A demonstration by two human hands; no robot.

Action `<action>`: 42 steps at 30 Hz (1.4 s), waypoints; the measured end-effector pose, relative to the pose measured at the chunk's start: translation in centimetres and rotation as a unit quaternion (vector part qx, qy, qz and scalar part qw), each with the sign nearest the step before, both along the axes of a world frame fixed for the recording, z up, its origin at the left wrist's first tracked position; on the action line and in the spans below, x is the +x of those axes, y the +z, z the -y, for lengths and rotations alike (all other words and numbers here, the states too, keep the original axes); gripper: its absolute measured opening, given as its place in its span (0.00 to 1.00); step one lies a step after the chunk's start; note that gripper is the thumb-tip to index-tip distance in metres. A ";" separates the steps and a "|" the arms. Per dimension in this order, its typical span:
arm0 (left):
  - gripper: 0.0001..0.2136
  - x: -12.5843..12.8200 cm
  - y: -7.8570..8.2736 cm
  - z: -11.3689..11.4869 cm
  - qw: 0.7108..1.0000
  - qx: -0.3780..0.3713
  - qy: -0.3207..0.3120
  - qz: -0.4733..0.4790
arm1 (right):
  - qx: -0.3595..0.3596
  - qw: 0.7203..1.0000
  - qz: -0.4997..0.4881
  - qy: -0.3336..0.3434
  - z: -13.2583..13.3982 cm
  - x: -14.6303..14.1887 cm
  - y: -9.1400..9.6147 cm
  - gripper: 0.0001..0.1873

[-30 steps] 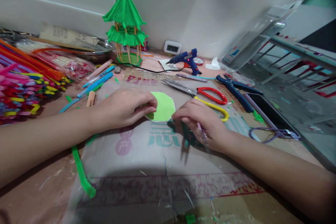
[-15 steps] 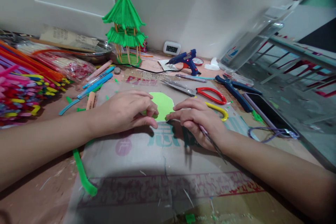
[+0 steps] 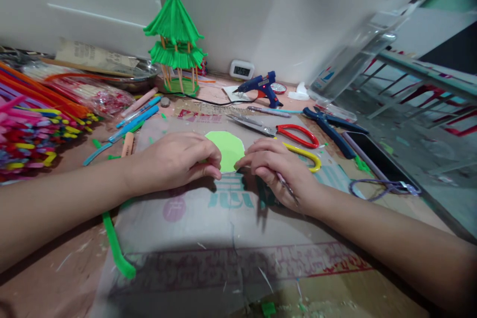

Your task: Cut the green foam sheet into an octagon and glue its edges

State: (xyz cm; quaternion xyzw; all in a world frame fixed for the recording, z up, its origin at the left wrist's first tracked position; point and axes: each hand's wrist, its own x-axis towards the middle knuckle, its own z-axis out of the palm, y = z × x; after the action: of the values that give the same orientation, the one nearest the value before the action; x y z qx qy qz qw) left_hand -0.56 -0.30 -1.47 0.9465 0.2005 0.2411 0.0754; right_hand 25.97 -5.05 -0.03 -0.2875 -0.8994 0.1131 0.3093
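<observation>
A light green, many-sided piece of paper [image 3: 228, 148] is raised slightly over the cardboard sheet [image 3: 194, 218], between both hands. My left hand [image 3: 186, 158] is closed, its thumb and curled fingers pinching the paper's left edge. At the lower right edge of the paper are the fingertips of my right hand [image 3: 278, 166]. That hand also keeps a slim pinkish tool with a dark, thin end [image 3: 288, 189] tucked in its palm, pointing back toward the wrist; its exact kind is unclear. Just beyond the right hand lie scissors with one red and one yellow handle [image 3: 298, 135].
Behind stand a green pipe-cleaner pagoda [image 3: 173, 39], a small digital clock [image 3: 242, 69] and a blue glue gun [image 3: 263, 88]. Pipe cleaners [image 3: 33, 129] are heaped at left. Pliers [image 3: 330, 126], a phone [image 3: 376, 159] and a large clear bottle [image 3: 346, 64] are at right.
The view has shifted slightly, moving everything a little left. The tool in my right hand has tilted a bit. Both hands keep their places at the paper.
</observation>
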 end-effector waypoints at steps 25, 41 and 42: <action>0.20 0.0 1.8 0.1 0.991 0.052 0.029 0.117 | -0.136 0.974 -0.128 -0.128 0.4 -0.1 1.1 0.03; 0.11 1.4 4.4 3.5 0.999 0.020 0.044 0.005 | -0.475 0.847 -0.233 0.048 2.9 -1.3 1.9 0.11; 0.10 1.3 4.4 3.6 0.999 0.004 0.043 -0.001 | -0.449 0.868 -0.209 0.038 3.0 -1.2 2.2 0.10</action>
State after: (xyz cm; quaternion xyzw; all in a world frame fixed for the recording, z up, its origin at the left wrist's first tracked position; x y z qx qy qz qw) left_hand 0.78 -3.87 2.90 0.9377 0.2400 0.2438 0.0611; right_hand 24.76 -8.01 2.19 -0.3308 -0.6760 0.5740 0.3228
